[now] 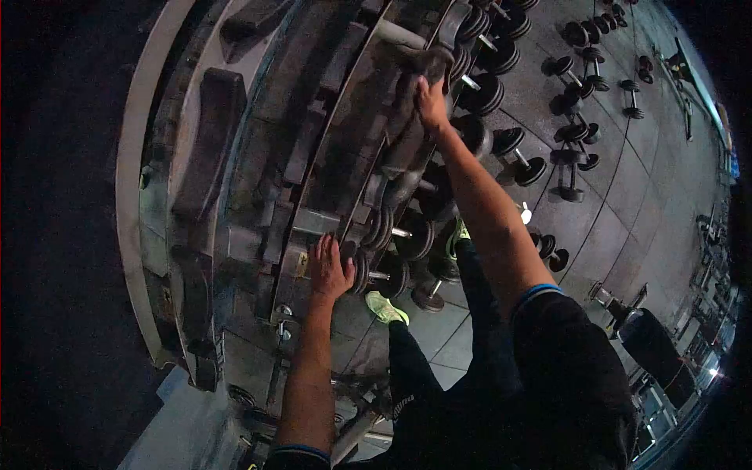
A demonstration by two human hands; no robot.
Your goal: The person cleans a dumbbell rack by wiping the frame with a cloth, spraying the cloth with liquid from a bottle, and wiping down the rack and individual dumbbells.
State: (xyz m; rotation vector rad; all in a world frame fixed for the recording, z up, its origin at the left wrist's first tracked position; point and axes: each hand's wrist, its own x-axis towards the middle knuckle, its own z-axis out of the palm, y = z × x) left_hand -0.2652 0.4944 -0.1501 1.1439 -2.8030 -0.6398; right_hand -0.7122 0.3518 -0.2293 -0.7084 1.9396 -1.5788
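Note:
My right hand [432, 106] reaches far up along the dumbbell rack [323, 222]. It is pressed on what looks like a dark cloth [429, 64] against the rack's upper tier; the fingers are partly hidden by blur and shadow. My left hand [329, 268] lies on the rack's front edge with its fingers apart and nothing in them. Just right of it is a dumbbell [378, 275] with dark round heads and a silver handle. Another dumbbell [402, 233] sits a little above it.
Several dumbbells [521, 160] stand on the tiled floor [619, 227] right of the rack. My shoes [386, 308] are close to a floor dumbbell [428, 296]. A bench [656, 352] is at the lower right. The rack's dark saddles [210, 137] line the left.

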